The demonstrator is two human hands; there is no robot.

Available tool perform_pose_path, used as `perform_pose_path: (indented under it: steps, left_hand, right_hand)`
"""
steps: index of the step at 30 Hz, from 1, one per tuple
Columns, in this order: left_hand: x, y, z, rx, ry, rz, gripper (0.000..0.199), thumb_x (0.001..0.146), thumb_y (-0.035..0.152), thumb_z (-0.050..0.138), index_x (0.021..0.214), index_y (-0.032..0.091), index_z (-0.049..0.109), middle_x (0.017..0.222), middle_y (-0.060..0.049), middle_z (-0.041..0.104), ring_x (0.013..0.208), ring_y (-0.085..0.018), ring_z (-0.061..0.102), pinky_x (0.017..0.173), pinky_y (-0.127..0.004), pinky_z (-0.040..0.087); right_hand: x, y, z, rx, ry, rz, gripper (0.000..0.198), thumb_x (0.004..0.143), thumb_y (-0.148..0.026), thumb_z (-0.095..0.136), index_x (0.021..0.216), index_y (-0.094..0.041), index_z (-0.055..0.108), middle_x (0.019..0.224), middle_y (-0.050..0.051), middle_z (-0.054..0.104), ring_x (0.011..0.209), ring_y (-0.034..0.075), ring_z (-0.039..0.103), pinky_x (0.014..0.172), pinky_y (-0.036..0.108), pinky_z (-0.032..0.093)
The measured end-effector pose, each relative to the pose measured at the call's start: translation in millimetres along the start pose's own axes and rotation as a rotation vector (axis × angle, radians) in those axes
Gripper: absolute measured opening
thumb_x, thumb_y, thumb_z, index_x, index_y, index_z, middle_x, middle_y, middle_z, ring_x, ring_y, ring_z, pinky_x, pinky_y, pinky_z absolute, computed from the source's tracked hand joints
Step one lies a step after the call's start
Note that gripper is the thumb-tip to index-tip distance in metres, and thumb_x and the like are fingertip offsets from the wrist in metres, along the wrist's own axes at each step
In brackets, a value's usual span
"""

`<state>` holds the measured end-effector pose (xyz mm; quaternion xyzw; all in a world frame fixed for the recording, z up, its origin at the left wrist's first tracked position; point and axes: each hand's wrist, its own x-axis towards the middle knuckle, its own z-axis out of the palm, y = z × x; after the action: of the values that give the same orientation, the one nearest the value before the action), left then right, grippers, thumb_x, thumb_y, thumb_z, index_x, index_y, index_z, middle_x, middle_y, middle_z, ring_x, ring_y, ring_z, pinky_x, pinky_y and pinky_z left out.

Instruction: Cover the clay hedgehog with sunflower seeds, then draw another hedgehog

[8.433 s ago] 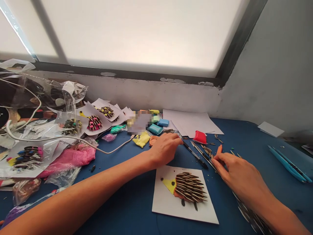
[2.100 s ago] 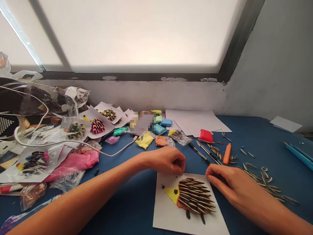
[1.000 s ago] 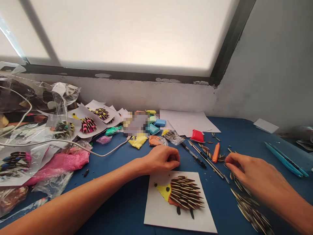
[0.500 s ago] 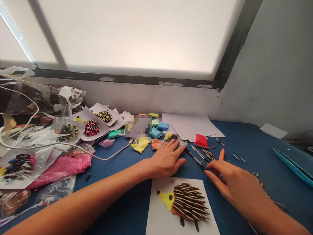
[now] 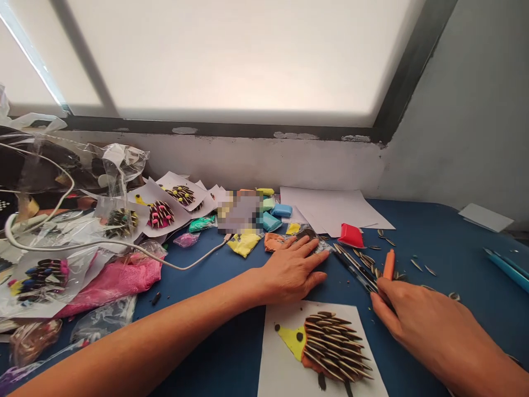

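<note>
My left hand (image 5: pixel 292 271) lies palm down with its fingers spread, its fingertips resting on a clear packet of dark clay (image 5: pixel 306 234). Over on the right, my right hand (image 5: pixel 425 314) has its thumb and fingers closed together at the lower end of several pens (image 5: pixel 354 267). What sits between those fingers is mostly hidden. An orange stick-shaped thing (image 5: pixel 389 264) stands out just beyond them. Below my left hand is a white card (image 5: pixel 281 375) with a hedgehog (image 5: pixel 336 347) of yellow and orange clay, its back covered in striped sunflower seeds.
Soft clay packets, among them a red packet (image 5: pixel 351 236) and a blue packet (image 5: pixel 281 210), lie toward the wall. Loose seeds (image 5: pixel 385 237) are scattered at right. Finished hedgehog cards (image 5: pixel 169 212), plastic bags and a white cable (image 5: pixel 182 268) crowd the left. White paper (image 5: pixel 330 201) lies at the back.
My right hand has shifted a little to the right along the pens. My left hand stays on the dark clay packet. The whole view has moved slightly.
</note>
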<state>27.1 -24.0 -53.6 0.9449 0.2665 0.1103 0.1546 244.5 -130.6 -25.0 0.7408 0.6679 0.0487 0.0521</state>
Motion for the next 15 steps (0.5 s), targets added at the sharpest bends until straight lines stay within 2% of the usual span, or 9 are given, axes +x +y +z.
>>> perform_pose_path:
  steps: [6,10,12,15]
  left_hand:
    - [1,4,-5,-0.127,0.112,-0.054,0.054,0.105,0.035,0.037,0.155,0.015,0.038,0.166,-0.011,0.028,0.155,-0.023,0.021,0.127,-0.044,0.023]
    - [2,1,-14,-0.009,0.147,-0.182,0.048,0.103,0.025,0.036,0.149,0.014,0.047,0.163,-0.013,0.035,0.151,-0.028,0.032,0.123,-0.050,0.030]
    - [2,-2,-16,0.067,0.112,-0.212,0.046,0.103,0.024,0.036,0.144,0.014,0.053,0.160,-0.016,0.039,0.148,-0.032,0.036,0.120,-0.054,0.033]
    - [1,-5,-14,0.132,0.058,-0.176,0.044,0.102,0.023,0.036,0.140,0.015,0.057,0.158,-0.017,0.041,0.142,-0.034,0.042,0.114,-0.056,0.037]
  right_hand:
    - [-1,5,-4,-0.025,-0.041,0.074,0.033,0.090,-0.030,0.044,0.061,-0.025,0.060,0.060,0.008,0.072,0.050,0.026,0.068,0.043,0.031,0.034]
    - [-1,7,-6,-0.031,-0.052,0.114,0.035,0.091,-0.031,0.044,0.063,-0.024,0.062,0.062,0.011,0.073,0.052,0.028,0.069,0.044,0.032,0.036]
    - [-1,8,-6,-0.027,-0.041,0.131,0.031,0.090,-0.034,0.045,0.072,-0.024,0.068,0.063,0.011,0.074,0.053,0.030,0.069,0.044,0.033,0.037]
    - [-2,11,-2,0.011,0.096,0.112,0.033,0.087,-0.043,0.046,0.098,-0.025,0.071,0.072,0.011,0.076,0.057,0.031,0.070,0.044,0.033,0.038]
